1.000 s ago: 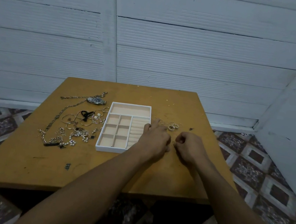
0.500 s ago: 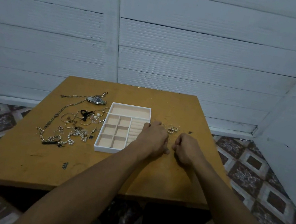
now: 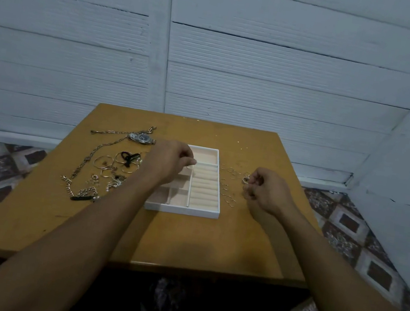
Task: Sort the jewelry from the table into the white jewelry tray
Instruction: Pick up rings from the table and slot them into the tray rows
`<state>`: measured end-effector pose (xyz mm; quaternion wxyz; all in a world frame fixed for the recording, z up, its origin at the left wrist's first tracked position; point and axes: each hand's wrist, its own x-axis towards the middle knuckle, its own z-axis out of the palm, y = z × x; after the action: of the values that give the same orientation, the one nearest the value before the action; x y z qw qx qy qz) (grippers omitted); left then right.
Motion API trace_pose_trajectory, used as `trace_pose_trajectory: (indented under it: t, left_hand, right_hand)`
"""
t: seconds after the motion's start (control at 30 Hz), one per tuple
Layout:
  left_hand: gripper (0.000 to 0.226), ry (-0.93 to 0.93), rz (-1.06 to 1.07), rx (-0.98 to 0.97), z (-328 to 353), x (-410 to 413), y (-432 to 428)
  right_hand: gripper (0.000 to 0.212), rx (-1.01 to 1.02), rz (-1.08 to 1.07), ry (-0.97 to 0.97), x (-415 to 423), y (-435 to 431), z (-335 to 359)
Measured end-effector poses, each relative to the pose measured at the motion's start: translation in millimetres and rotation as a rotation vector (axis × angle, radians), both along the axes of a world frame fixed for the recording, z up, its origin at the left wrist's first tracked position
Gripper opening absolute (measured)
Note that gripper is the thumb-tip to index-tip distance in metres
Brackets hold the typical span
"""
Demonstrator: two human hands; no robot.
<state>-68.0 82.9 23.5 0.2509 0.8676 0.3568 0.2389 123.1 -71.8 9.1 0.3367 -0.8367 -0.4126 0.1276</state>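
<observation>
A person's two bare forearms reach over a yellow-brown wooden table (image 3: pixel 185 241) that stands against a white planked wall. A white jewelry tray (image 3: pixel 181 210) with pale beige compartments sits near the table's middle. The left hand (image 3: pixel 170 162) hovers over the tray's far left compartments, its fingers curled with the tips drawn close to the thumb; whether they hold anything cannot be told. The right hand (image 3: pixel 266 190) is just right of the tray, fingers curled inward, thumb and forefinger pinching a small ring (image 3: pixel 246 179). Between this hand and the tray, several thin loose rings (image 3: pixel 228 186) lie scattered on the table. Left of the tray lies the rest of the jewelry: a silver wristwatch (image 3: pixel 141 137) at the far side, a long chain (image 3: pixel 100 150), round hoops (image 3: pixel 106 162), a black looped piece (image 3: pixel 128 156) and a chain bracelet (image 3: pixel 82 195) nearest the person.
</observation>
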Motion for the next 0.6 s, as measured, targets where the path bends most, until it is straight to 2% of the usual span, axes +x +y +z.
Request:
trace_pose_trajectory:
  t: [0.27,0.43,0.6]
  left_hand:
    - [0.014,0.048,0.02,0.009,-8,3,17]
    - [0.016,0.058,0.014,0.062,-14,11,23]
    - [0.012,0.056,-0.037,0.022,-21,17,33]
  right_hand:
    - [0.008,0.055,0.022,0.103,-21,24,6]
    - [0.009,0.042,0.021,0.092,-25,41,8]
    - [0.006,0.087,0.0,0.138,-34,58,10]
